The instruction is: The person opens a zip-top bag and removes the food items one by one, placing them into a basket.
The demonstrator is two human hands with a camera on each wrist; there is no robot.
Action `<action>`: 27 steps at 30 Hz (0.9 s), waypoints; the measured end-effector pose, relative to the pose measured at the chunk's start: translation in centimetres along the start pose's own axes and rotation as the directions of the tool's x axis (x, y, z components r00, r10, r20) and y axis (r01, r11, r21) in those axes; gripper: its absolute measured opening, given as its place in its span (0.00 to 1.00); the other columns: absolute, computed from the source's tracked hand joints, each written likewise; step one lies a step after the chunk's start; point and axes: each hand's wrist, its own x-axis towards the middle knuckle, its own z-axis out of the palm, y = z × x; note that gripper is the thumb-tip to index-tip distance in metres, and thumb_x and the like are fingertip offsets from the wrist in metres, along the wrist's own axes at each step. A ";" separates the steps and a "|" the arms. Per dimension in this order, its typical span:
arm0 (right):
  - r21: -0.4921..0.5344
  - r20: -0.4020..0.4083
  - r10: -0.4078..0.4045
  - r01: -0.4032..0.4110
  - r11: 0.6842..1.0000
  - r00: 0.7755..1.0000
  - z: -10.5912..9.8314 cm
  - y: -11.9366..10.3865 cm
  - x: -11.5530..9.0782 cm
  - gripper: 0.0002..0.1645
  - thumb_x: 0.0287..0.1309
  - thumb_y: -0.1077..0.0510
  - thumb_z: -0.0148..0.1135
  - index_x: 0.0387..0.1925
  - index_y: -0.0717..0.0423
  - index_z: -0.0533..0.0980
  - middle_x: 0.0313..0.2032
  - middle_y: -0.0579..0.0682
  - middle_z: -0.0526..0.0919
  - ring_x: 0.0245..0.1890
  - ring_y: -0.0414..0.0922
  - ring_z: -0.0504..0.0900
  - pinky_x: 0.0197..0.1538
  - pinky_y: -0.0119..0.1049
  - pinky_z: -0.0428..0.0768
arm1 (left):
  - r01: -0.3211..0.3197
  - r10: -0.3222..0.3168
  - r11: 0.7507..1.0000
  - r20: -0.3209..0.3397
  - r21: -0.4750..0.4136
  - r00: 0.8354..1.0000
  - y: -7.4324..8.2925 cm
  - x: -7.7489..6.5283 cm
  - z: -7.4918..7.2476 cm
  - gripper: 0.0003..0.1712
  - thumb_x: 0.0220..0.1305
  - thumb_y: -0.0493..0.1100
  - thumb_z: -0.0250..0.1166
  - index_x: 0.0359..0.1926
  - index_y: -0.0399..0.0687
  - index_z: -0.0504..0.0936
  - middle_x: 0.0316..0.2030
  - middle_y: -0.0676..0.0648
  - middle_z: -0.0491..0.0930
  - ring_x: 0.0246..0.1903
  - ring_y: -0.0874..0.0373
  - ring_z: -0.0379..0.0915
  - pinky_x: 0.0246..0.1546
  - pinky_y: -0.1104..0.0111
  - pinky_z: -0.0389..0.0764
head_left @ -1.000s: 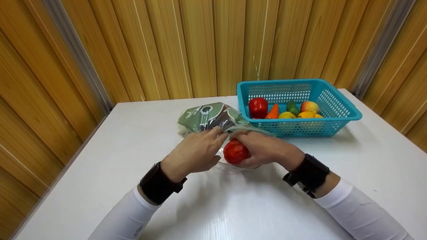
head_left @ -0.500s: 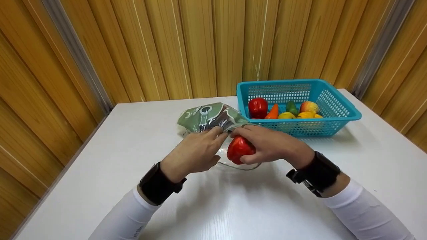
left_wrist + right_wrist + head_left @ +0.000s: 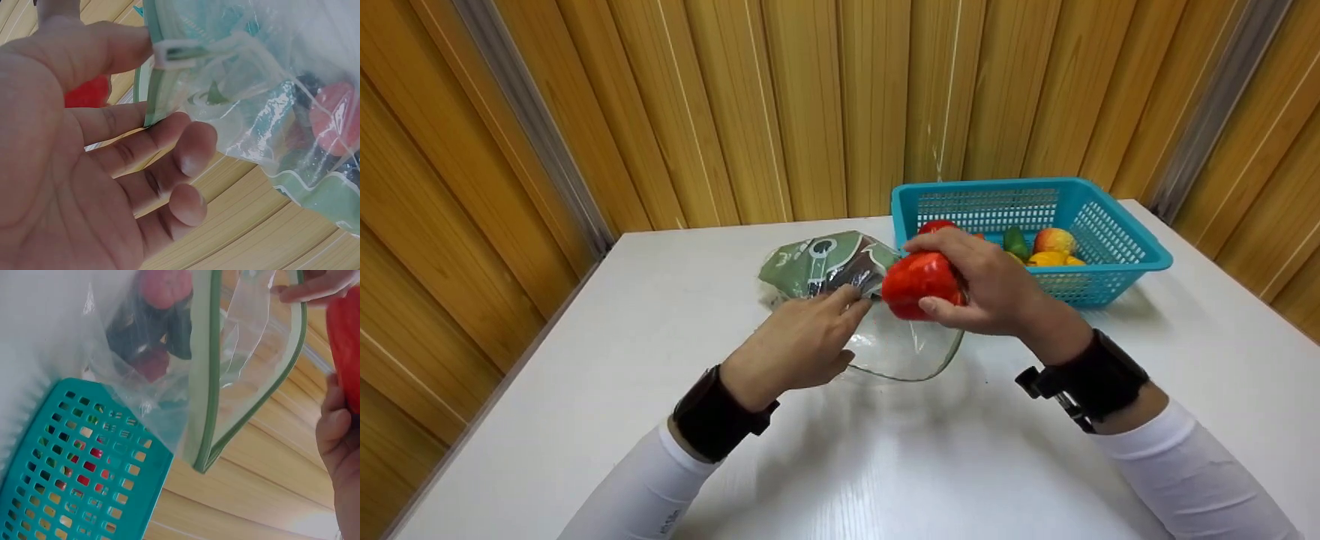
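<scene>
A red bell pepper (image 3: 916,286) is in my right hand (image 3: 997,285), fingers over its top and thumb along its near side. It is raised above the mouth of a clear zip bag (image 3: 840,259) with green print. My left hand (image 3: 799,341) pinches the bag's green-edged rim between thumb and index finger, the other fingers loosely bent, as the left wrist view shows. In the right wrist view the bag's mouth gapes, its green zip strip (image 3: 214,377) facing the pepper. Through the plastic show a reddish round thing (image 3: 336,118) and several dark things.
A teal plastic basket (image 3: 1072,279) stands behind the right hand, close to the bag. In it lie another red pepper (image 3: 936,226), a green vegetable (image 3: 1016,241), a red-yellow fruit (image 3: 1055,240) and yellow pieces (image 3: 1046,259). Wood-patterned panels (image 3: 802,112) stand behind the white table (image 3: 660,300).
My right hand has lifted the red bell pepper up and to the right, off the bag's mouth, and turned it. More of the bag's rim shows. My left hand stays in place.
</scene>
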 end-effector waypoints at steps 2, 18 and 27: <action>-0.028 -0.054 0.042 -0.044 0.999 0.998 -0.2 0.4 0.1 0.36 0.52 0.51 0.70 0.62 0.54 0.70 0.55 0.55 0.79 0.52 0.51 0.79 0.46 0.50 0.85 | -0.002 0.002 1.000 -0.011 -0.001 1.000 0.0 -0.1 0.0 0.33 0.60 0.46 0.69 0.64 0.42 0.73 0.49 0.45 0.76 0.40 0.53 0.80 0.37 0.61 0.84; -0.165 -0.130 0.519 -0.535 0.829 0.845 -0.2 7.1 -1.3 0.37 0.65 0.40 0.61 0.70 0.44 0.61 0.62 0.64 0.66 0.60 0.62 0.70 0.55 0.64 0.78 | -0.007 0.007 1.000 -0.029 -0.004 1.000 0.0 -0.1 0.1 0.30 0.60 0.44 0.67 0.62 0.41 0.73 0.47 0.46 0.75 0.38 0.54 0.79 0.34 0.62 0.83; -0.155 -0.160 0.635 -0.654 0.740 0.756 -0.6 9.5 -2.4 0.41 0.63 0.50 0.66 0.74 0.48 0.60 0.64 0.68 0.62 0.63 0.69 0.67 0.59 0.68 0.72 | -0.005 0.005 1.000 -0.032 -0.010 0.999 0.0 0.0 0.0 0.28 0.60 0.43 0.67 0.61 0.43 0.74 0.43 0.46 0.74 0.35 0.55 0.77 0.33 0.63 0.83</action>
